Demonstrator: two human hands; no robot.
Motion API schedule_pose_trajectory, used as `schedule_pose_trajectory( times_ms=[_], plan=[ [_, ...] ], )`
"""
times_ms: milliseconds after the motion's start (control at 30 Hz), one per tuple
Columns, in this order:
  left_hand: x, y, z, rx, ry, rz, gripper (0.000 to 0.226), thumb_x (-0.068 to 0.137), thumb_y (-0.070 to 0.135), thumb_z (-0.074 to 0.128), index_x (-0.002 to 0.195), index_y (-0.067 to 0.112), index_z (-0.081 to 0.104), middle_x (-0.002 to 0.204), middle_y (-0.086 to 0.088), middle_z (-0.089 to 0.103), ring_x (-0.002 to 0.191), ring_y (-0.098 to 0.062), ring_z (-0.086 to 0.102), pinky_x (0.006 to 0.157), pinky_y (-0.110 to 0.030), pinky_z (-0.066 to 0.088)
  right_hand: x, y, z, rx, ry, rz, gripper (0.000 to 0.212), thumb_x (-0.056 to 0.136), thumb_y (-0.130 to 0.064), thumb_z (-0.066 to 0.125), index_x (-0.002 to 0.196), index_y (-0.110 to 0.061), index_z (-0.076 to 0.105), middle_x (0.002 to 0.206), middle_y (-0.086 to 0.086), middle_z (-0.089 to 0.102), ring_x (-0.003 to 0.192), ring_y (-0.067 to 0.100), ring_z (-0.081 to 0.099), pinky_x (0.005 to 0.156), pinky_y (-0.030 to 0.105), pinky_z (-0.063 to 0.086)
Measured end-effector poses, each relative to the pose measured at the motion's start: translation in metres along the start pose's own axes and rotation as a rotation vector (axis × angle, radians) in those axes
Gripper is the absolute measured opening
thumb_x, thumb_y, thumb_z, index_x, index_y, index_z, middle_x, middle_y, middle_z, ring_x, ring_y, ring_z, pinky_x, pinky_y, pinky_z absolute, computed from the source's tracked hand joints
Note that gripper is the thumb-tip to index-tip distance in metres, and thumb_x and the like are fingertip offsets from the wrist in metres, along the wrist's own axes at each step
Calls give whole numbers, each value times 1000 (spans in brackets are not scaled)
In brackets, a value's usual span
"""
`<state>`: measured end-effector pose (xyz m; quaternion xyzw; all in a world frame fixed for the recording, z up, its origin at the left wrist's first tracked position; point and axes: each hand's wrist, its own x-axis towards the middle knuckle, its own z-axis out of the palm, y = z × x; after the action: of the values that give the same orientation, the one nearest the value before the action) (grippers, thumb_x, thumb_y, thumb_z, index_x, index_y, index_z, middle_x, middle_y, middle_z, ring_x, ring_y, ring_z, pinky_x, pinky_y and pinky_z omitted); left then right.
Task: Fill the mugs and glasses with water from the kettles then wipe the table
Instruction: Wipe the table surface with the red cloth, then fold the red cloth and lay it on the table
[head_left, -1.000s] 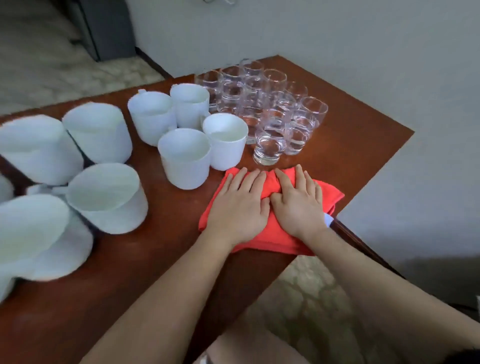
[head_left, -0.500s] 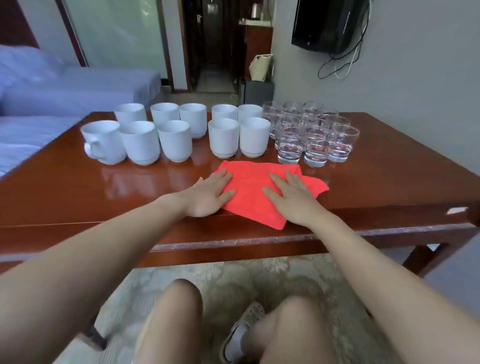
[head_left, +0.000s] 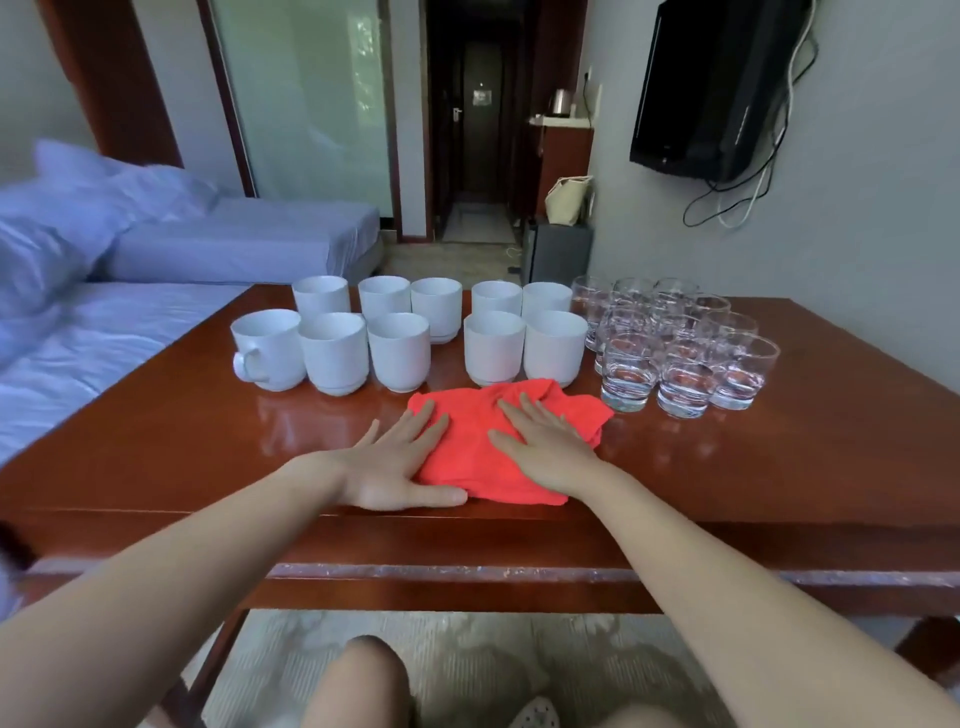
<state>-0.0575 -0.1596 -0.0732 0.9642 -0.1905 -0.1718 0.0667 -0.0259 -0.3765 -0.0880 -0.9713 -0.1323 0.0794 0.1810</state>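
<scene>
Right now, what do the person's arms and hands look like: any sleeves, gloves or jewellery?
Both forearms are bare as far as the frame shows, and no sleeve is in view. The left hand and right hand wear no gloves. No ring, watch or bracelet shows on the fingers or wrists.

Hotel room: two made-up beds (head_left: 249, 244) in pale linen at left, a wall-mounted television (head_left: 711, 88) at right, and a far corridor (head_left: 475, 221) running past a kettle (head_left: 560, 102) and small fridge (head_left: 558, 249) to the entrance door (head_left: 480, 135).
</scene>
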Motion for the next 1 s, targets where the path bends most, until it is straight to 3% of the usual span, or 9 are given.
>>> schedule_pose_trajectory(
  times_ms=[133,267,333,400,500,633,800,867,1000],
  plan=[
    [4,-19,0,-107,89,91,139,42,104,25,158,30,6,165,2,-10,152,-17,1,123,-36,7,-10,10,-13,99,27,-74,78,92,-60,56,157,-34,23,167,-5,11,153,18,13,124,38,14],
    [11,-24,-3,-95,210,142,99,66,89,47,145,30,42,156,1,30,144,-15,29,118,-32,24,-27,8,-15,116,-29,-91,103,71,-57,82,153,-36,24,153,-13,28,143,17,27,118,39,27],
    [12,-26,-6,-107,281,173,57,80,66,60,124,29,57,134,6,51,125,-11,48,106,-30,37,-34,5,-12,96,29,-92,87,71,-50,85,140,-32,35,131,-11,40,126,17,40,104,36,38],
    [10,-23,-11,-268,364,182,24,90,44,66,97,21,66,100,10,64,89,-3,57,83,-25,44,-34,7,-13,156,140,-115,49,79,-44,80,114,-30,49,114,-9,56,108,15,52,90,33,43],
    [1,-20,-28,-568,500,132,35,98,30,58,71,8,58,62,6,51,57,-6,43,65,-29,37,-35,6,-31,264,225,-101,19,83,-45,75,85,-30,64,85,-8,67,84,7,58,81,32,46],
    [-6,-4,-60,-632,655,91,38,103,27,48,66,16,47,62,1,45,64,-16,43,64,-31,32,-39,-17,-77,292,333,-102,34,97,-20,63,63,-16,60,54,-6,47,52,5,45,59,35,42],
    [-9,26,-94,-593,667,139,31,98,39,56,104,10,45,91,1,54,85,-16,51,73,-33,39,-34,-59,-144,222,577,-75,21,99,-19,56,85,-15,71,68,1,60,61,19,55,60,28,44],
    [-9,28,-102,-408,645,167,34,92,21,67,106,9,38,98,-6,53,93,-22,54,68,-31,35,-27,-67,-161,255,662,-58,22,100,-19,54,91,-8,71,82,12,66,78,29,60,69,31,48],
    [2,19,-104,-211,698,17,24,87,4,57,107,2,44,109,-22,54,103,-36,53,68,-30,29,-14,-78,-184,369,699,-65,23,103,-20,48,96,-13,69,86,3,59,91,24,54,82,33,43]
  ],
)
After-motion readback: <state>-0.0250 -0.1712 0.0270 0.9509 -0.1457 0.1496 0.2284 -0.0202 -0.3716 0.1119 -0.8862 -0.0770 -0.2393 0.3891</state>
